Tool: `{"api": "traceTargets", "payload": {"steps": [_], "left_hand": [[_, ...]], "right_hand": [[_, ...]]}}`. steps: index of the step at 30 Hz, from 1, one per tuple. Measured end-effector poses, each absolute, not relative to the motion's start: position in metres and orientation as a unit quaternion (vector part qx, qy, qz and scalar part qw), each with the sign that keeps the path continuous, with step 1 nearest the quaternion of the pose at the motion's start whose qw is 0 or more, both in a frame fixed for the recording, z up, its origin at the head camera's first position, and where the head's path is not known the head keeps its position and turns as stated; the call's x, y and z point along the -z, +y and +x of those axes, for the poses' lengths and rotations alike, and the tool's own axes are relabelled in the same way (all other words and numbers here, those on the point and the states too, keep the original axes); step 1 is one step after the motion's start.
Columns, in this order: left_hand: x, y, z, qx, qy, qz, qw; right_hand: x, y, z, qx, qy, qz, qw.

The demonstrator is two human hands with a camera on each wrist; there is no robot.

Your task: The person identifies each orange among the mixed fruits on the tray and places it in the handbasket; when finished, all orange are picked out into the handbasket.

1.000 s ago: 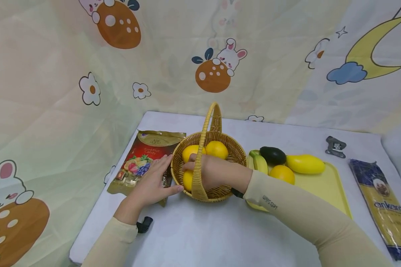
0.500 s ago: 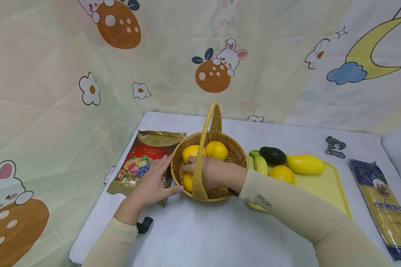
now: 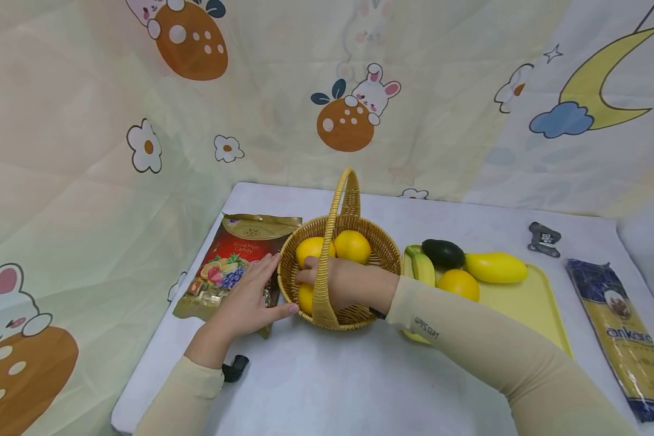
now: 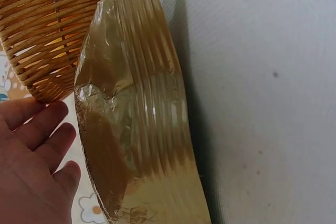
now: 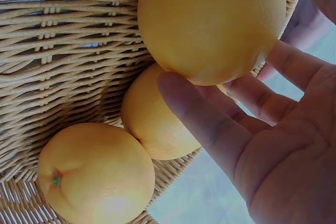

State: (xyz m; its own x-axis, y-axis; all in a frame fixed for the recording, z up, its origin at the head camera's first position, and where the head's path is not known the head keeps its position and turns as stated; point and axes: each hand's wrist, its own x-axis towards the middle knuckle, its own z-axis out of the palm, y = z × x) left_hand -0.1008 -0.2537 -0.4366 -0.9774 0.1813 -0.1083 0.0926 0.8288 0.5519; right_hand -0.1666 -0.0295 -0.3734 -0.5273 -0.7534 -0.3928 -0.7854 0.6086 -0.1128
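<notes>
A wicker basket [image 3: 384,242] with a tall handle stands mid-table and contains three oranges. My right hand [image 3: 349,281] reaches under the handle into it. In the right wrist view, thumb and fingers are around the nearest orange [image 5: 210,30], which lies against the wicker wall. Two more oranges, one with a green stem spot [image 5: 100,174] and one behind it [image 5: 157,114], sit beside it. My left hand [image 3: 247,303] lies over the candy bag [image 3: 267,236], fingers extended, fingertips right at the basket's left side. The left wrist view shows the bag's crimped gold end [image 4: 152,103] close by.
Right of the basket, a yellow tray [image 3: 523,309] holds a banana [image 3: 424,269], a dark avocado-like fruit [image 3: 443,254], a yellow mango-like fruit [image 3: 496,267] and another orange [image 3: 459,284]. Farther right lie a blue-and-gold packet [image 3: 621,339] and a small dark grey item [image 3: 544,239].
My right forearm has shifted slightly left, while the hand stays at the same orange. The left hand and the basket keep their places; the head view has shifted a little.
</notes>
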Motion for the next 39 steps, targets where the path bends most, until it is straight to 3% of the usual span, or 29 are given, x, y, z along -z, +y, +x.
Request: {"api": "traceTargets", "payload": {"steps": [12, 18, 39], "left_hand": [[0.437, -0.253, -0.100, -0.284, 0.953, 0.075, 0.075], [0.440, -0.252, -0.100, -0.282, 0.954, 0.073, 0.074], [0.437, -0.252, -0.102, -0.277, 0.955, 0.077, 0.074]], "right_hand": [[0.359, -0.025, -0.164, -0.054, 0.872, -0.443, 0.204], [0.347, -0.010, -0.168, 0.030, 0.870, -0.465, 0.158], [0.296, 0.104, -0.169, 0.148, 0.938, -0.310, 0.042]]}}
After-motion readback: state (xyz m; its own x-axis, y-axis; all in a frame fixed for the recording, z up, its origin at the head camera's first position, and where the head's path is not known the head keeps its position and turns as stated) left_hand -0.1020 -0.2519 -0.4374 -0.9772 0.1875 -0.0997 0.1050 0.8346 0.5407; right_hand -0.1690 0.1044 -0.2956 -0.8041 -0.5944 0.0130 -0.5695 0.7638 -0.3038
